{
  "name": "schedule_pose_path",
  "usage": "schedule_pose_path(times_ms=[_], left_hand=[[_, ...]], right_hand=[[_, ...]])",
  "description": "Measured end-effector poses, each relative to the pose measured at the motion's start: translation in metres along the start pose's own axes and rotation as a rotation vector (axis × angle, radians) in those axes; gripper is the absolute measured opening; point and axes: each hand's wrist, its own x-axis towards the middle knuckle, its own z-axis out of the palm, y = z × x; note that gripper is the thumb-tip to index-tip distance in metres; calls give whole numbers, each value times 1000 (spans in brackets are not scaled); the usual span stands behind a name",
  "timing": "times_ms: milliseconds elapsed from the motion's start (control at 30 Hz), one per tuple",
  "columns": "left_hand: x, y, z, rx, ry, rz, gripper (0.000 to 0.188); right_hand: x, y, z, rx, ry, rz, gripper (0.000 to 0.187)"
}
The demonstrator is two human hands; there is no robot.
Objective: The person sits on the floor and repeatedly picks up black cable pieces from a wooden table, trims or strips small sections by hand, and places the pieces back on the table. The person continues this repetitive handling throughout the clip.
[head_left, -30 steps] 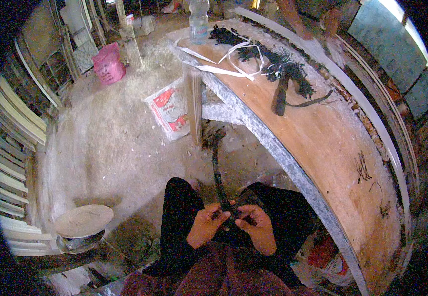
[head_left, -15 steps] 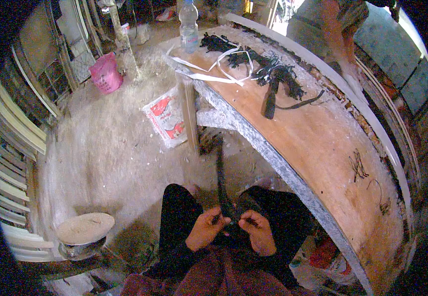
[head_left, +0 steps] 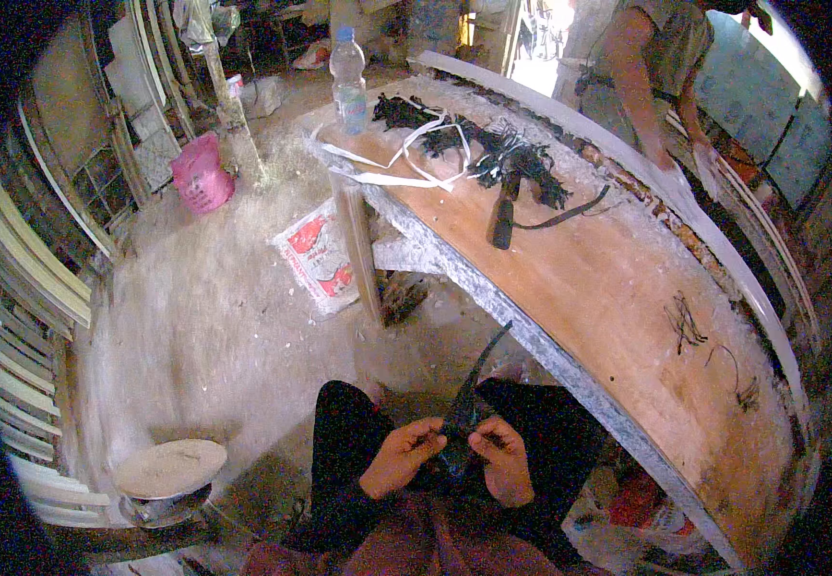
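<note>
My left hand (head_left: 406, 456) is closed, its thumb and fingers pinching a long dark flexible strip (head_left: 472, 384) in front of my lap. Close beside it, my right hand (head_left: 503, 463) also pinches the strip's near part. The strip's far end curves up and to the right, tapering toward the table edge. What lies between my hands is dark and hard to make out. On the table, a heap of black strips (head_left: 522, 163) lies with a dark handle-like piece (head_left: 501, 221) and a loose dark strip (head_left: 570, 215) reaching right.
A curved wooden table (head_left: 570, 278) runs along my right. On it are a plastic bottle (head_left: 348, 91), white strapping (head_left: 392, 179) and thin dark scraps (head_left: 685, 322). A printed sack (head_left: 315, 257), a pink bag (head_left: 202, 175) and a round stool (head_left: 170, 469) are leftward. Another person (head_left: 641, 72) works beyond the table.
The strip's free end has swung from straight ahead to the right. My hands stay close together on it. The other person has shifted, and my view has tilted slightly.
</note>
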Motion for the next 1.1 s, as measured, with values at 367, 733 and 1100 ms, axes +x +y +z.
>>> schedule_pose_path(times_ms=[367,733,1100], left_hand=[[4,-8,9,233,102,217,21],[2,9,7,-256,88,-108,26],[-4,6,7,-36,-20,-18,23]], right_hand=[[0,-21,2,-396,-94,2,9],[-9,-26,8,-190,-139,-36,13],[-1,-16,3,-321,27,-11,18]])
